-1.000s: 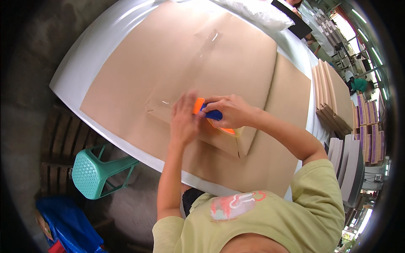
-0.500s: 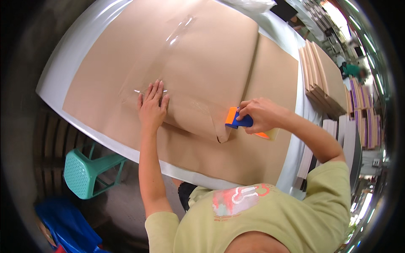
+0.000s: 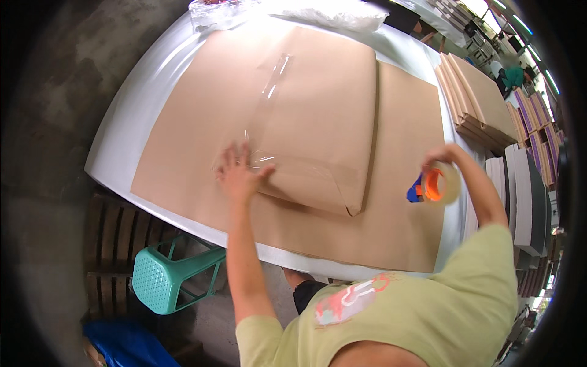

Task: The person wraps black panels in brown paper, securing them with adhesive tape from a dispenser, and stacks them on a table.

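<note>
Your right hand [image 3: 441,160] was closed around a tape dispenser [image 3: 433,186], the orange core and clear roll hanging just under your fingers with a bit of blue handle at its left side. You held it lifted above the right part of the brown paper sheet [image 3: 403,208], well apart from your other hand. Your left hand [image 3: 237,173] lay flat and open, fingers spread, pressing on the near left corner of the paper-wrapped package [image 3: 318,110]; it gripped nothing. A strip of clear tape [image 3: 269,98] ran from just beyond your left fingertips away across the package, shining in the light. The package's folded flap came to a point between your two hands, nearer the left one.

Under both hands the brown sheet covered most of a white table [image 3: 122,122], whose bare rim showed to the left of your left hand and along the near edge. Past the package, at the table's far end, lay crumpled clear plastic [image 3: 214,9]. Beyond your right hand, flat cardboard stacks [image 3: 477,98] rested at the table's right edge, with grey and purple boards [image 3: 532,177] farther right. Below your left arm, on the floor beside the table, stood a teal plastic stool [image 3: 168,275] on a wooden pallet [image 3: 107,238], with something blue [image 3: 122,345] nearer you.
</note>
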